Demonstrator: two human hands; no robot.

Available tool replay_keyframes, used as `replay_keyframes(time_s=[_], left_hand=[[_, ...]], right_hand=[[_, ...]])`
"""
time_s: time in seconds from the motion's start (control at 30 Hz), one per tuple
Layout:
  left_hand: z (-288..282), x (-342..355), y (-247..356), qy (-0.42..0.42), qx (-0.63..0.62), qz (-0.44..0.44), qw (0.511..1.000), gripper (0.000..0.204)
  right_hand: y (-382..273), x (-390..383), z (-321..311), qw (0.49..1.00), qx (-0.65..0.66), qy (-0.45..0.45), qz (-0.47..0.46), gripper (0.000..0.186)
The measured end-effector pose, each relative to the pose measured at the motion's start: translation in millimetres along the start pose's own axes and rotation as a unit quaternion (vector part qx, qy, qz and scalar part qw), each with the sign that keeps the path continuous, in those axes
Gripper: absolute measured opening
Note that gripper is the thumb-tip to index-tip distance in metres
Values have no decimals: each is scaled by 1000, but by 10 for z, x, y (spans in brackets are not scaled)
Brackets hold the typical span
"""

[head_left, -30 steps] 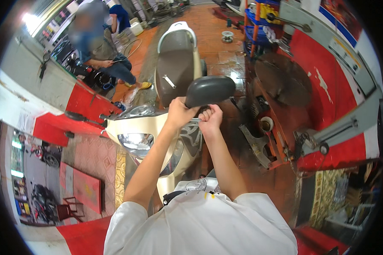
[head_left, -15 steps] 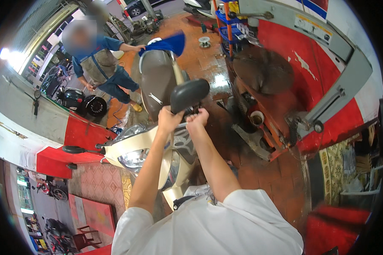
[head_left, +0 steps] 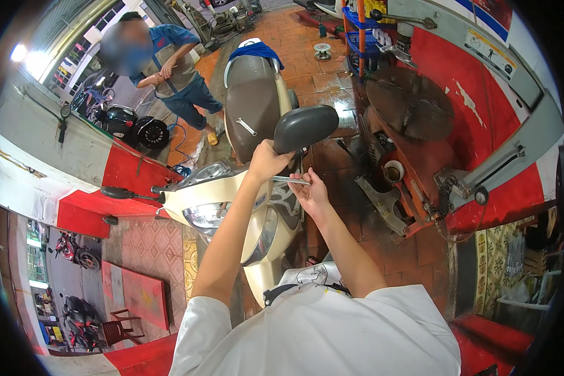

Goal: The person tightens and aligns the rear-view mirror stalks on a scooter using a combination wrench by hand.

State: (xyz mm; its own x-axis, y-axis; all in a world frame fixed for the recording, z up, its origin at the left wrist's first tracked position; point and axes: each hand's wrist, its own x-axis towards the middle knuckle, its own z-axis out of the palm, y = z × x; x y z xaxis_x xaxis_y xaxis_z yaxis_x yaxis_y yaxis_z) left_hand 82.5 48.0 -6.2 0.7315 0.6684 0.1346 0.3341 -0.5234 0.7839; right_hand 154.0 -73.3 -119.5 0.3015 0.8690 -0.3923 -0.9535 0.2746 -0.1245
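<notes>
A cream motor scooter point(head_left: 257, 279) stands in front of me, with a black rear-view mirror point(head_left: 306, 128) at its near handlebar end. My left hand point(head_left: 269, 161) is closed around the bottom of that mirror, where its stem is hidden by my fingers. Just below and to the right, my right hand point(head_left: 311, 192) grips a slim silver wrench point(head_left: 290, 180) between thumb and fingers. The wrench points left toward the handlebar; its far end is hard to make out. Another wrench point(head_left: 246, 127) lies on the brown seat point(head_left: 250, 94). A blue cloth point(head_left: 264, 53) drapes over the seat's rear.
A co-worker point(head_left: 180, 69) stands beyond the scooter on the left, hands together. On the right are a tyre-changing machine point(head_left: 410, 103) with a round plate and a blue-shelved rack point(head_left: 362, 44). The scooter's other mirror point(head_left: 116, 192) sticks out to the left. A metal spool point(head_left: 322, 51) sits on the tiles.
My right hand has moved down from the mirror's base and its fingers have loosened, showing the wrench. The co-worker has let go of the blue cloth, which now lies on the seat's rear.
</notes>
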Motion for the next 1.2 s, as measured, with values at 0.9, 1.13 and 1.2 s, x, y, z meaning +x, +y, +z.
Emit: replay_keyframes(time_s=[0.9,1.13,1.2], left_hand=[[792,-1359,-506,74,133,153,976,60],[989,-519,-757,34,315,106,942,75],[941,-351,-976,-2,378,78,922,75]], right_hand=[[-284,-29,616,206,-899,-143,-358,17],[-220,-66,529,214,-886,-163,-378,29],[-93,-131,503,246,-879,-168,-371,32]])
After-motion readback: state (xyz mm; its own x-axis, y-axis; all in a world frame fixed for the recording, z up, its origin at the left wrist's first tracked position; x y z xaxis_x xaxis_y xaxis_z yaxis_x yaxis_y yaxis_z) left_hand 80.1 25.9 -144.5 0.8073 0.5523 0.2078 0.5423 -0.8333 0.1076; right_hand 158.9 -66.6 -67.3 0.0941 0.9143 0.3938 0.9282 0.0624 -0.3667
